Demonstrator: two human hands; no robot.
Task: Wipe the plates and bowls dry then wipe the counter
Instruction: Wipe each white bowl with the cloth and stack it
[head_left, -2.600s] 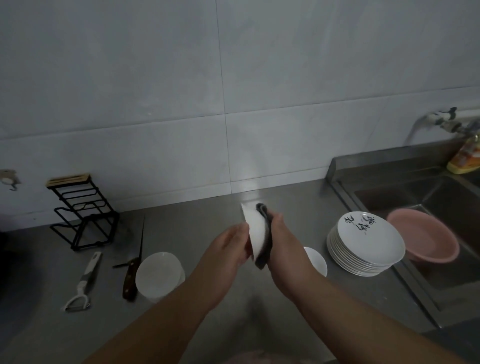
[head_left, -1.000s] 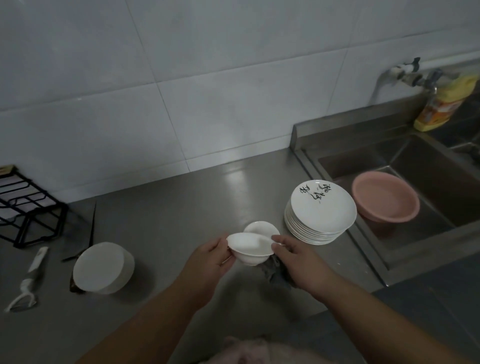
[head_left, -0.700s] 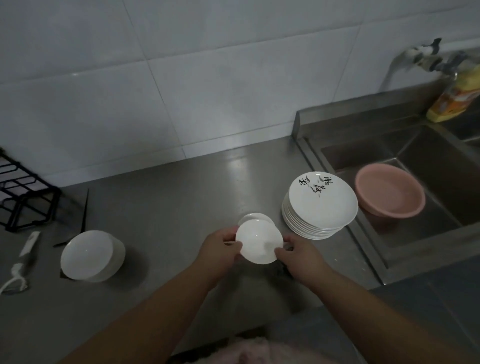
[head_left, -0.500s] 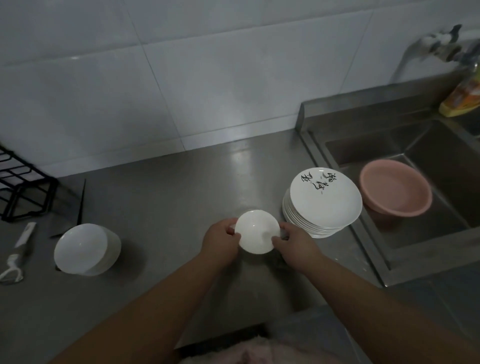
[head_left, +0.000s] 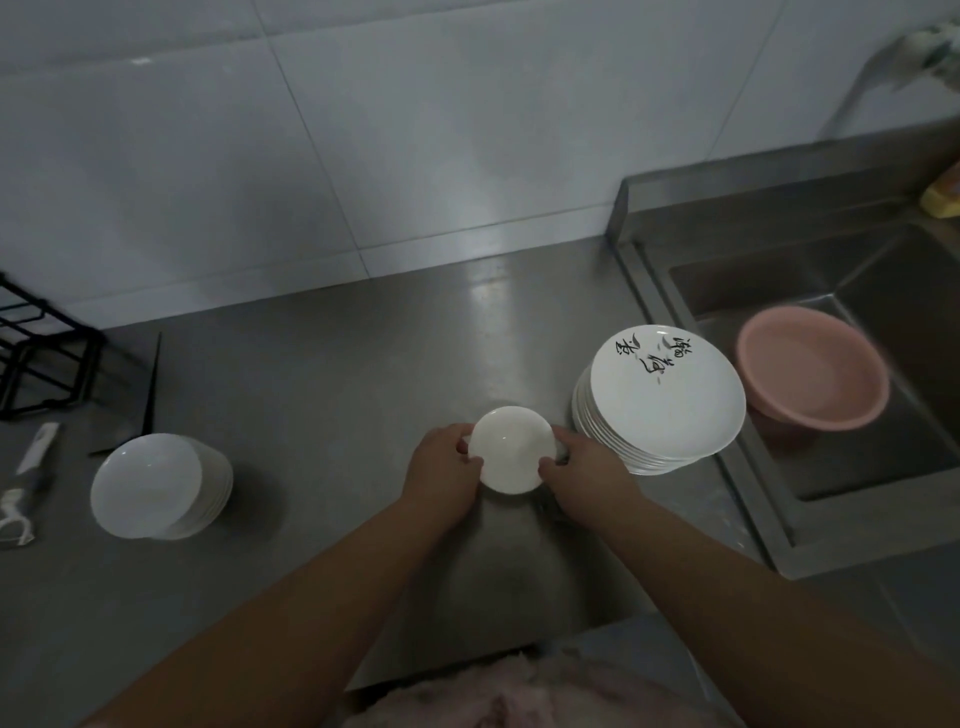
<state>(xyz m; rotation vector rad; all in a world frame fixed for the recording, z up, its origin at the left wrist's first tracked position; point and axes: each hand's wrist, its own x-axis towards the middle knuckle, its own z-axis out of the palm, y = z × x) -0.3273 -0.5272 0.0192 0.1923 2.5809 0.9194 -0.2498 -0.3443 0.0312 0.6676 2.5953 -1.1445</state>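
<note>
Bowl (head_left: 511, 448), small, white and glazed smooth, sits between your two hands with its round opening facing up toward the camera; being circular, it shows no long axis. Your left hand (head_left: 442, 470) curls its fingers (head_left: 464, 446) against the left rim, and your right hand (head_left: 584, 470) pinches the right rim with thumb and fingers (head_left: 551, 470); both grasp the bowl. It is held low over the near middle of the counter (head_left: 332, 364), a brushed steel surface with a dull sheen; whether its base touches the counter, or another bowl beneath it, cannot be told. A dark shape lies just under your right hand, too dim to identify. Just beside the bowl on the right stands a stack of plates (head_left: 662, 400), white, shallow and round, the top one bearing black brush characters near its far edge. Beyond that stack a pink plastic basin (head_left: 813, 382) rests in the steel sink (head_left: 769, 512). Well apart on the left stands a stack of white bowls (head_left: 156, 486), leaning slightly toward the left. Behind it a knife (head_left: 152, 387) lies with its blade pointing toward the tiled wall (head_left: 415, 130). A white peeler (head_left: 23, 483) lies at the left edge, near a black wire rack (head_left: 39, 358).
</note>
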